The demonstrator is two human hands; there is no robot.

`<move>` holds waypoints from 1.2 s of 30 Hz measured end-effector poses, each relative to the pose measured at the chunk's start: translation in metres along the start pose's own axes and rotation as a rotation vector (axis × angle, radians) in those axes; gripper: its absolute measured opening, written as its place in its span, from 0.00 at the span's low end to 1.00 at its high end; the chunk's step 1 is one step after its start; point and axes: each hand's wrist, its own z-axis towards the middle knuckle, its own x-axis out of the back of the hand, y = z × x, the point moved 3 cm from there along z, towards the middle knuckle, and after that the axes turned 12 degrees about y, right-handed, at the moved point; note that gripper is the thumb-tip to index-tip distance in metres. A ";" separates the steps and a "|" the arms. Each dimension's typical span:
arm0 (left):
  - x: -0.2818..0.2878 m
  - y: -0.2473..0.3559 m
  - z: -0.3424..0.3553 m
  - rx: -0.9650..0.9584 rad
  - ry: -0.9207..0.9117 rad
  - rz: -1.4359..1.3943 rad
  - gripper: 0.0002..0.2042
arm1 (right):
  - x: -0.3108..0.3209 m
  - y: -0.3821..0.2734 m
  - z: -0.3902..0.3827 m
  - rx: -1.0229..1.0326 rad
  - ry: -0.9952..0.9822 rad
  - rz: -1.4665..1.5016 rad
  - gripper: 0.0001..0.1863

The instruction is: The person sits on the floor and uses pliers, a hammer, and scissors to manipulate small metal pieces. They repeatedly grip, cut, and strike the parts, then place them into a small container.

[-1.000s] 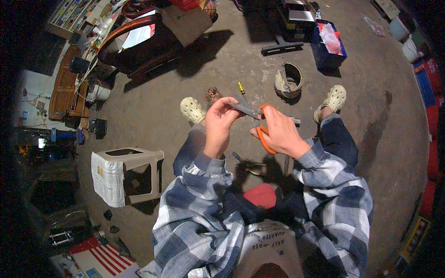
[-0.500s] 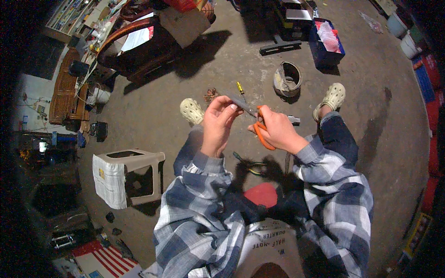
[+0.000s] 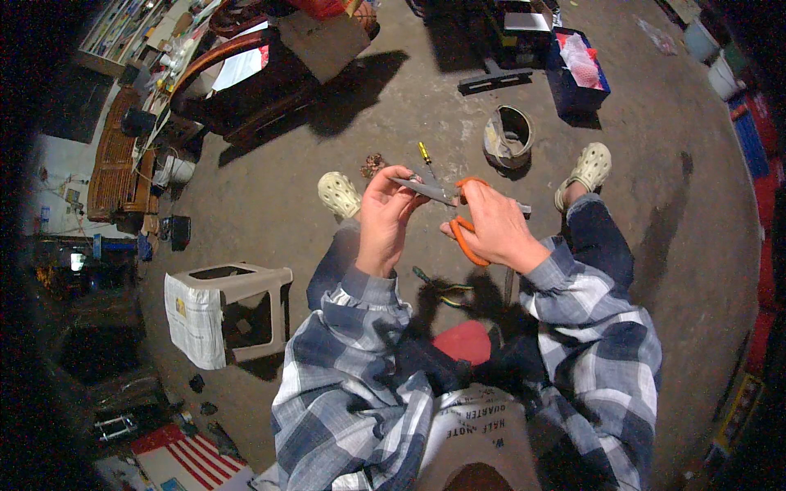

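Note:
My right hand is closed around orange-handled scissors, whose handle loops stand apart. Their long grey blade reaches left, across the fingertips of my left hand. That hand is pinched, thumb against fingers, at something small and partly hidden beside the blade that I cannot make out. Beyond the hands a yellow-handled screwdriver lies on the floor, with a small heap of coppery scraps to its left. Nearer to me are pliers with dark green and yellow handles. A metal hammer head shows partly behind my right hand.
A worn round container stands ahead to the right, near a dark blue box with pink netting. At left is a beige plastic stool draped with a white sheet. A wooden chair stands far left. My pale clogs flank the work area.
The scissor blade has swung to a flatter angle across my left fingertips. My right hand has turned slightly, with its back more in view. My left hand has hardly moved.

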 end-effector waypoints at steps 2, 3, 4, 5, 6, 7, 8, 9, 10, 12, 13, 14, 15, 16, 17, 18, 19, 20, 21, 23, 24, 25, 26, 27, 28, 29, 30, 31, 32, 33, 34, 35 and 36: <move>0.001 -0.001 0.000 -0.007 0.005 0.011 0.09 | 0.002 0.000 0.002 0.022 0.005 -0.033 0.26; 0.002 -0.001 0.001 -0.012 0.007 0.016 0.09 | 0.001 0.001 0.001 0.010 -0.019 -0.024 0.26; 0.002 -0.001 0.001 -0.015 -0.004 0.015 0.09 | 0.000 0.002 0.001 -0.003 -0.043 -0.016 0.27; 0.002 -0.001 0.001 -0.019 -0.014 0.013 0.09 | -0.001 0.003 0.000 -0.015 -0.067 -0.006 0.27; 0.002 -0.001 0.002 -0.023 -0.025 0.012 0.09 | -0.001 0.003 0.000 -0.016 -0.066 0.012 0.27; 0.002 -0.001 0.002 -0.025 -0.030 0.021 0.09 | -0.002 0.004 -0.001 -0.016 -0.066 0.031 0.27; 0.002 -0.002 0.002 -0.026 -0.035 0.029 0.09 | -0.003 0.004 -0.002 -0.018 -0.066 0.049 0.27; 0.002 -0.002 0.002 -0.026 -0.040 0.037 0.08 | -0.002 0.004 -0.002 -0.015 -0.069 0.040 0.27; 0.003 -0.002 0.002 -0.030 -0.028 0.047 0.08 | -0.001 0.003 -0.001 -0.013 -0.072 0.030 0.27; 0.004 -0.001 0.002 -0.039 -0.002 0.069 0.09 | -0.001 0.002 -0.001 -0.012 -0.084 0.015 0.27; 0.005 -0.001 0.002 -0.045 0.000 0.068 0.09 | -0.002 0.002 -0.001 -0.015 -0.093 0.008 0.27; 0.005 -0.001 0.001 -0.048 0.000 0.065 0.09 | -0.003 0.003 -0.001 -0.019 -0.101 -0.001 0.27; 0.005 -0.001 0.001 -0.051 0.001 0.063 0.09 | -0.005 0.004 -0.003 -0.049 -0.131 -0.014 0.27; 0.004 0.000 0.001 -0.057 0.012 0.071 0.09 | -0.008 0.006 -0.005 -0.079 -0.162 -0.028 0.27; 0.003 0.001 0.001 -0.061 0.024 0.080 0.09 | -0.010 0.007 -0.006 -0.109 -0.192 -0.041 0.27; 0.002 0.002 0.001 -0.066 0.035 0.088 0.09 | -0.009 0.008 -0.005 -0.106 -0.199 -0.043 0.27; 0.002 0.001 0.001 -0.065 0.033 0.092 0.08 | -0.008 0.008 -0.004 -0.103 -0.206 -0.047 0.27; 0.003 0.002 0.001 -0.067 0.033 0.096 0.08 | -0.008 0.007 -0.003 -0.097 -0.214 -0.048 0.27; 0.004 0.002 0.001 -0.068 0.034 0.100 0.08 | -0.007 0.006 -0.003 -0.080 -0.199 -0.040 0.27; 0.006 0.000 0.002 -0.074 0.028 0.126 0.08 | -0.005 0.004 -0.002 -0.045 -0.168 -0.026 0.27; 0.006 -0.001 0.003 -0.077 0.025 0.139 0.08 | -0.004 0.004 -0.001 -0.045 -0.166 -0.028 0.27; 0.006 0.000 0.003 -0.082 0.026 0.139 0.08 | -0.003 0.003 -0.001 -0.044 -0.165 -0.030 0.27; 0.006 0.001 0.002 -0.089 0.030 0.142 0.08 | -0.004 0.003 -0.001 -0.042 -0.164 -0.030 0.27; 0.006 0.001 0.001 -0.095 0.033 0.144 0.07 | -0.004 0.002 -0.001 -0.029 -0.152 -0.028 0.26; 0.007 0.002 0.001 -0.108 0.034 0.154 0.07 | -0.004 0.002 -0.001 -0.016 -0.140 -0.026 0.26; 0.008 0.002 0.001 -0.119 0.032 0.163 0.07 | -0.004 0.002 -0.001 -0.005 -0.126 -0.028 0.26; 0.009 0.002 0.001 -0.130 0.030 0.171 0.07 | -0.004 0.002 -0.002 -0.019 -0.142 -0.037 0.27; 0.010 0.002 0.001 -0.133 0.031 0.179 0.06 | -0.005 0.003 -0.004 -0.033 -0.157 -0.045 0.27; 0.010 0.002 0.002 -0.136 0.031 0.188 0.06 | -0.006 0.003 -0.004 -0.047 -0.171 -0.054 0.27; 0.010 0.002 0.002 -0.139 0.031 0.196 0.06 | -0.007 0.004 -0.006 -0.050 -0.162 -0.057 0.28; 0.009 0.002 0.001 -0.120 0.027 0.187 0.06 | -0.010 0.006 -0.008 -0.054 -0.153 -0.060 0.29; 0.010 0.002 0.001 -0.102 0.026 0.178 0.06 | -0.013 0.008 -0.009 -0.056 -0.145 -0.061 0.29; 0.010 0.002 0.000 -0.084 0.024 0.170 0.06 | -0.014 0.008 -0.010 -0.065 -0.147 -0.071 0.30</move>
